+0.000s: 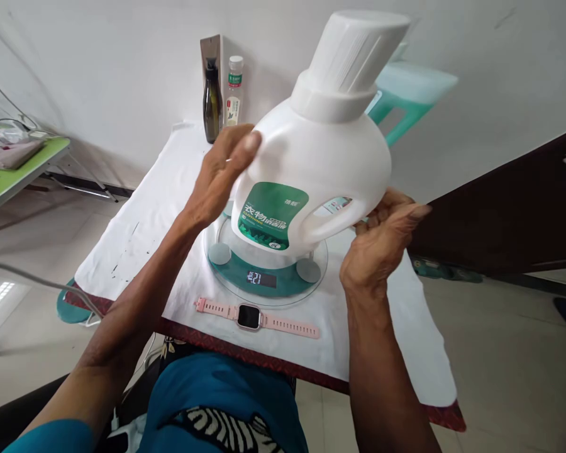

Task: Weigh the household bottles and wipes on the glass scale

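Observation:
A large white laundry liquid bottle (330,151) with a green label and ribbed white cap tilts over a round glass scale (245,277). My left hand (229,160) is pressed against its left side. Under its lower right side, near the moulded handle, my right hand (382,242) supports it with curled fingers; the bottle hides part of them. The scale's display is lit. In front of the scale lies a pink-strapped smartwatch (249,317) with a dark screen. Behind the bottle, a blurred, partly hidden teal-and-clear jug (410,94) shows its handle.
A dark pump bottle (212,104) and a clear white-capped bottle (234,94) stand at the back by the wall. White cloth (136,233) covers the table. At the left is a green table (23,170) with items on it; a grey cable (42,277) crosses nearby.

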{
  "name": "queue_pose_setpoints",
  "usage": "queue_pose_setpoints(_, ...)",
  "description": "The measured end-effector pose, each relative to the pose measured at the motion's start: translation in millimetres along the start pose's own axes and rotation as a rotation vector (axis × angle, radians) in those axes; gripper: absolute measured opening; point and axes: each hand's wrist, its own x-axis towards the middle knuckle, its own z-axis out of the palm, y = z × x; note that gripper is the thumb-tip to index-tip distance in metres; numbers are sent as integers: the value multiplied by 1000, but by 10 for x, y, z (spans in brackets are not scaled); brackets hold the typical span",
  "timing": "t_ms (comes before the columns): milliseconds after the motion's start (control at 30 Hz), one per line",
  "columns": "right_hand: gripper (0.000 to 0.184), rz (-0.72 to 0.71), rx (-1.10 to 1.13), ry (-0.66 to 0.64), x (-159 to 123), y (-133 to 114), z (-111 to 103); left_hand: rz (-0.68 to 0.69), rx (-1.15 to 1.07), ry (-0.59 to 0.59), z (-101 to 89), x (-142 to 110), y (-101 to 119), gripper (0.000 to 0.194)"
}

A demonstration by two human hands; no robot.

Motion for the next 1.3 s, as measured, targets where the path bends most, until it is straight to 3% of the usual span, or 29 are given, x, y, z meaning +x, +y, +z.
queue_pose_setpoints(167, 71, 117, -137, 132, 43, 560, -179, -127, 116, 303, -170, -263, -536, 49)
queue_pose_setpoints(333, 80, 214, -147, 87, 71, 819, -253, -198, 184, 431, -262, -471, -914, 38)
queue_pose_setpoints(533, 72, 209, -289, -58, 39, 786, -263, -192, 201, 426, -229, -466, -878, 32)
queue_pose_setpoints(933, 48, 218, -383, -81, 20, 671, -246, -209, 201, 438, -225, -458, -881, 31)
queue_pose_setpoints(1167, 50, 226, -312, -59, 23, 737, -248, -232, 192, 296, -185, -498, -831, 49)
queue_pose_setpoints(1300, 56, 181, -269, -28, 1, 626, -266, -212, 230, 302, -157, -520, -815, 62)
